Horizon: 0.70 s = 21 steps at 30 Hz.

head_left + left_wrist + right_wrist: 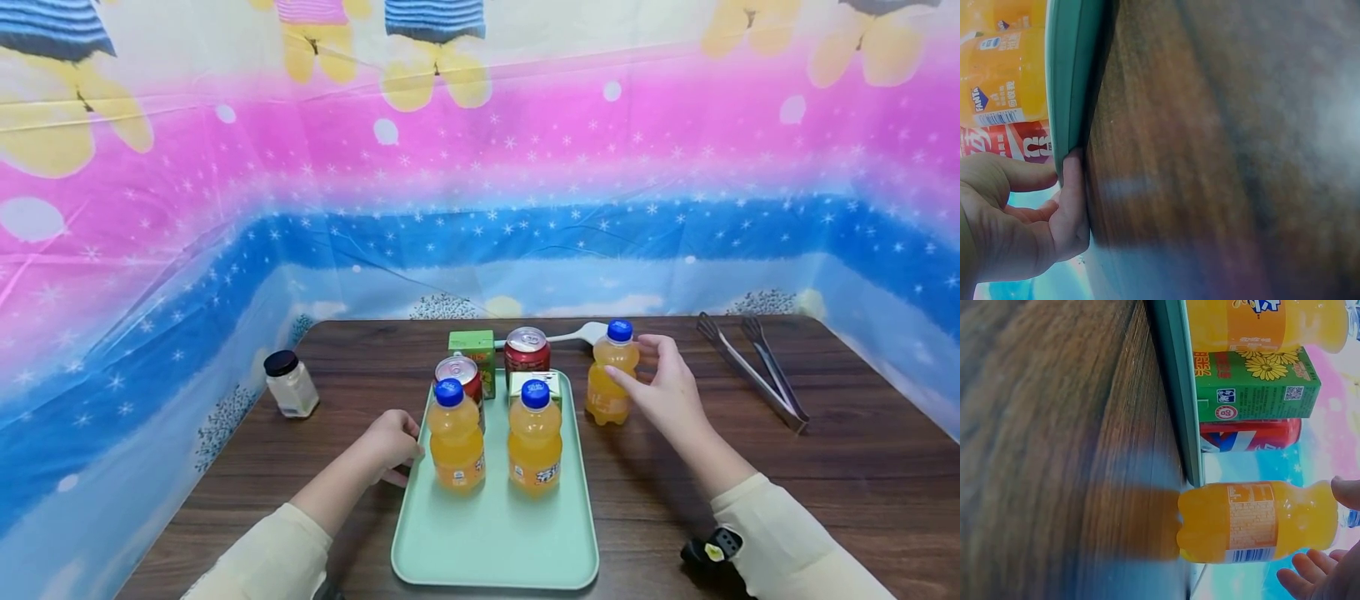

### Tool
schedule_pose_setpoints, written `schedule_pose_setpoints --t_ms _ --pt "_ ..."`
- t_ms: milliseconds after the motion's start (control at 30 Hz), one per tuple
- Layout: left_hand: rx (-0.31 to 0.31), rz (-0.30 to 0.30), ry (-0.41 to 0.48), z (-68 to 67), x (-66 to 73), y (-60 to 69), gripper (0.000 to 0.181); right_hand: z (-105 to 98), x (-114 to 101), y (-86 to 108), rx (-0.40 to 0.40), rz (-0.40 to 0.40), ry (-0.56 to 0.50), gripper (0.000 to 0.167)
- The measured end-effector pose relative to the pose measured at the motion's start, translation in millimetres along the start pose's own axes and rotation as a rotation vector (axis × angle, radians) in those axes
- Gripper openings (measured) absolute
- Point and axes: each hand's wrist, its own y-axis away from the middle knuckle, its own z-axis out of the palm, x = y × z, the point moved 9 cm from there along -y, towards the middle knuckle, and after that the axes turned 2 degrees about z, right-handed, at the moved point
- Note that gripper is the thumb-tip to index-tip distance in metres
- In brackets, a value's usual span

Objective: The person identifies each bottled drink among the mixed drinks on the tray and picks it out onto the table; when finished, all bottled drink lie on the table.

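Note:
My left hand (392, 443) pinches the left rim of a pale green tray (495, 550); the left wrist view shows the thumb above the edge and fingers below. At the tray's right, an orange Fanta bottle (609, 390) with a blue cap stands upright on the table. Around its upper part my right hand (670, 390) is spread, thumb by the neck; in the right wrist view the fingers (1294, 584) are apart from the bottle. The tray bears two more orange bottles (457, 446), (535, 448), red cans (527, 354) and drink cartons (480, 343) behind them.
A white spoon-like utensil (588, 333) lies behind the tray. Metal tongs (757, 375) lie at the right of the wooden table (847, 500). On the left stands a small jar (291, 387) with a black lid. A patterned cloth (525, 233) hangs around the back and sides.

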Motion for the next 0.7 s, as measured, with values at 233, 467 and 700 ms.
schedule_pose_setpoints --t_ms 233,467,700 --pt "-0.003 0.000 -0.002 1.1 0.5 0.6 0.021 -8 2 7.1 0.000 -0.016 0.004 0.070" --pt "-0.005 0.007 0.004 0.2 0.6 0.8 0.022 -21 1 15.5 0.006 -0.058 0.042 0.068" --pt "-0.010 0.015 0.006 0.9 0.6 -0.4 0.022 -37 1 23.0 0.026 -0.101 0.063 0.066"
